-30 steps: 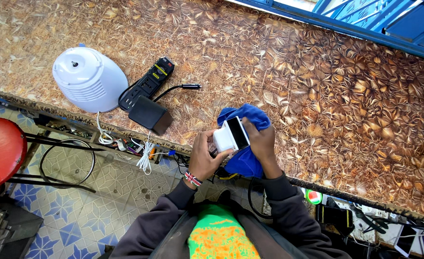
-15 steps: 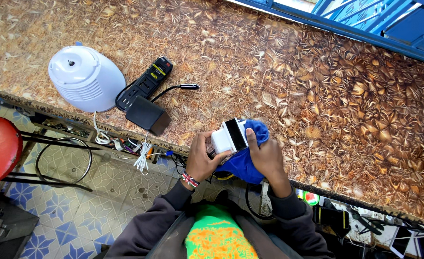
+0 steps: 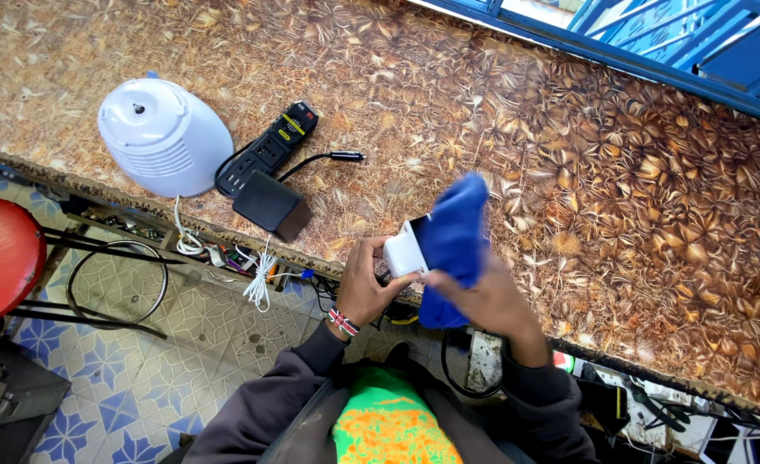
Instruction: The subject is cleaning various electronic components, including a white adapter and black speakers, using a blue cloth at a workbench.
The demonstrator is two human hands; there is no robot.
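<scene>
My left hand (image 3: 364, 282) grips a small white boxy device (image 3: 404, 252) by its left end, at the near edge of the patterned countertop (image 3: 483, 112). My right hand (image 3: 487, 296) holds a blue cloth (image 3: 453, 241) pressed over the device's right side and top, hiding its dark face. A beaded band circles my left wrist. Both hands sit over the counter's front edge, right of the black power adapter (image 3: 271, 204).
A white dome-shaped appliance (image 3: 163, 136) stands at the counter's left, with a black power strip (image 3: 268, 150) and a loose cable plug (image 3: 345, 156) beside it. A red stool (image 3: 0, 258) stands on the tiled floor at left. Blue metal bars (image 3: 680, 34) run along the far edge.
The blue cloth has come up from beneath the device and now covers its dark face. My right hand moved over it; both hands stayed at the counter edge.
</scene>
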